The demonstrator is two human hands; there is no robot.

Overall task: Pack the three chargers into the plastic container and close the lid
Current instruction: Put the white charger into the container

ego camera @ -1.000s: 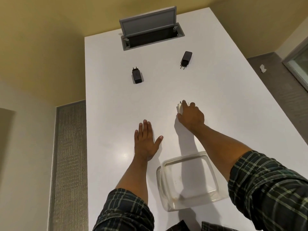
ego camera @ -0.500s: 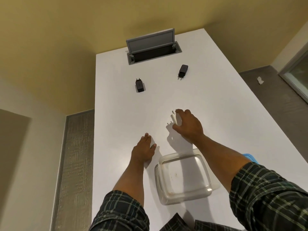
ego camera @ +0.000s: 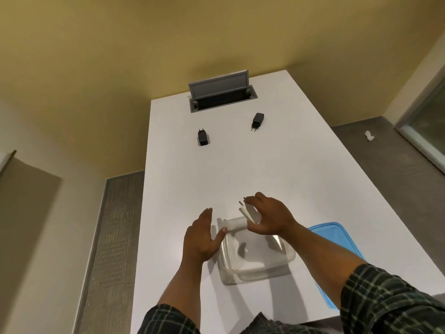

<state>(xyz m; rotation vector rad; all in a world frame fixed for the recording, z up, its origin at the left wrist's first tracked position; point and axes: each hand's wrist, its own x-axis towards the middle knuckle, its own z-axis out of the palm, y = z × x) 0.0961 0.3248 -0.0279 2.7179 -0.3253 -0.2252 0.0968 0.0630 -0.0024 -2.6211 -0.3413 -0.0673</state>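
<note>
My right hand [ego camera: 269, 216] grips a white charger [ego camera: 248, 212], prongs pointing up and away, just above the far rim of the clear plastic container [ego camera: 255, 268]. My left hand [ego camera: 201, 237] is spread against the container's left side, thumb touching its rim. Two black chargers lie far up the white table [ego camera: 301, 177]: one at left [ego camera: 203, 137] and one at right [ego camera: 257, 119]. The blue lid [ego camera: 337, 239] lies right of the container, partly hidden by my right forearm.
An open grey cable hatch [ego camera: 222, 95] is set into the table's far end. Floor shows on both sides of the table, with a small white scrap [ego camera: 369, 135] on the right.
My right hand lifted the white charger off the table and carried it back over the container. My left hand left the tabletop and came against the container's side. The blue lid came into view.
</note>
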